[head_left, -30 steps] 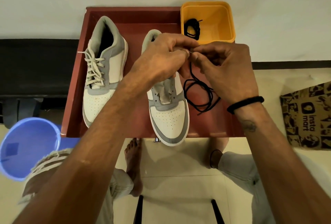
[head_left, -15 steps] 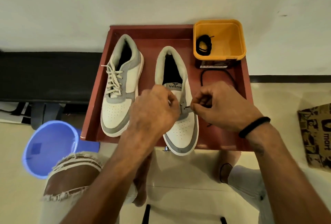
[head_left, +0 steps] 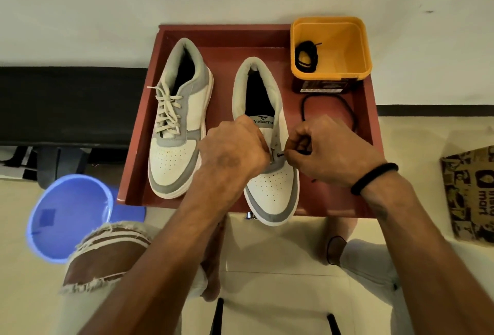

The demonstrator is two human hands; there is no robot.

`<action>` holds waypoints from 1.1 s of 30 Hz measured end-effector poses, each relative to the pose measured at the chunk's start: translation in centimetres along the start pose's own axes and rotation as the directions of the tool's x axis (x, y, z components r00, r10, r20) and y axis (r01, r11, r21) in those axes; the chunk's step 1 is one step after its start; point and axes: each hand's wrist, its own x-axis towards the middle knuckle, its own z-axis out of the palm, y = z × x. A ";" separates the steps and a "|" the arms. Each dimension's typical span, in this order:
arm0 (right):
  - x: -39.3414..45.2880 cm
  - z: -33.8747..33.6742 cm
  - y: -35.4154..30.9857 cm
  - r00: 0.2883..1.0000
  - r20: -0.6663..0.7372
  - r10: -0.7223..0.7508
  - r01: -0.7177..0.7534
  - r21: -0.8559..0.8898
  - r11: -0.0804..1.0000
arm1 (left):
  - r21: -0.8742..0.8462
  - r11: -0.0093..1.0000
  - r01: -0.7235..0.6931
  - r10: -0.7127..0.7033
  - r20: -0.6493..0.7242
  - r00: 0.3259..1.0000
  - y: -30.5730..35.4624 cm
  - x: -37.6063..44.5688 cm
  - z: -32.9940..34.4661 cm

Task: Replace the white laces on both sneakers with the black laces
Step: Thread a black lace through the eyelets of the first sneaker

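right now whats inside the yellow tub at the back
A coiled black lace lies against the left side of the yellow tub, one tip poking up. The rest of the floor that shows is bare yellow; the near wall hides the strip of floor just behind it.

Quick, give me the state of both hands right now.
Left hand: curled on the right sneaker by its eyelets, steadying it.
Right hand: pinching the black lace tip at an eyelet.
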 end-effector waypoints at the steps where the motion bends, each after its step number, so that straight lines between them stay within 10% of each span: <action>1: 0.1 0.0 0.0 1.000 -0.006 0.005 -0.005 -0.003 1.000 | 0.002 1.000 0.005 -0.005 0.009 1.000 0.0 0.3 0.1; 16: 0.3 0.7 -0.4 1.000 -0.002 -0.013 0.013 -0.027 1.000 | 0.016 0.997 -0.072 0.067 0.211 0.975 0.6 0.9 -0.4; 33: 0.4 0.5 -0.9 0.995 0.013 -0.096 0.095 0.080 0.992 | 0.143 0.961 -0.236 0.233 0.034 0.972 0.4 0.0 -0.7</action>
